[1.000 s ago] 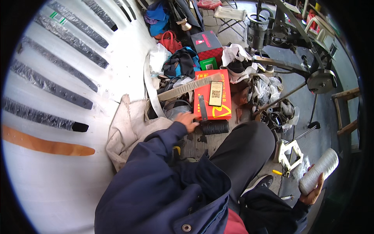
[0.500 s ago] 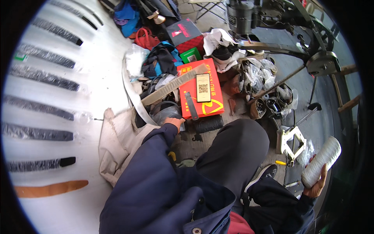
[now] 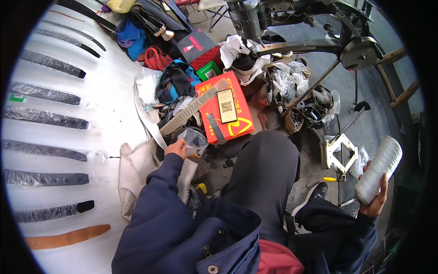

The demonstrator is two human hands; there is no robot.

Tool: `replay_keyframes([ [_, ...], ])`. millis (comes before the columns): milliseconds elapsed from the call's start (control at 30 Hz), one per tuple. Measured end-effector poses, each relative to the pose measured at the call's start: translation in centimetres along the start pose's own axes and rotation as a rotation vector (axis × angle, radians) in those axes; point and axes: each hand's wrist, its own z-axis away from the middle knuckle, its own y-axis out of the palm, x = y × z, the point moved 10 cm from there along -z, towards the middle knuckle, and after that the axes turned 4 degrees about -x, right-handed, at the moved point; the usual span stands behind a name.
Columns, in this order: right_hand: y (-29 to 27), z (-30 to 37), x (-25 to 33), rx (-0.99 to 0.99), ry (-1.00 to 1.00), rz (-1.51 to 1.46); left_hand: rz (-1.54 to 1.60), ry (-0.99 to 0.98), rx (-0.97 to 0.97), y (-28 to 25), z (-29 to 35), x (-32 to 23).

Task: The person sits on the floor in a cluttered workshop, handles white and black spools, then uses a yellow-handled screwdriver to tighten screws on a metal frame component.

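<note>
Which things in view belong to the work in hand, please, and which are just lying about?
Apparently in use:
- white, shiny cylindrical thread spool, held in the right hand
- crumpled translucent plastic bag, beside the left hand

Apparently lying about:
- red rectangular cardboard box
- small red handbag
- long, flat orange-brown strip

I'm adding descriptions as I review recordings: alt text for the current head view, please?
The right hand holds a spool of white thread, while the left hand is by some clear plastic. A red box lies ahead; plastic-wrapped dark straps lie on a white surface at left.
</note>
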Motion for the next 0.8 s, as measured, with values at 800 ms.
replay_keyframes([
  [800, 6.4, 9.8, 3.7, 0.576, -0.084, 0.158, 0.488, 0.994, -0.309, -23.2, 8.1, -54.4],
])
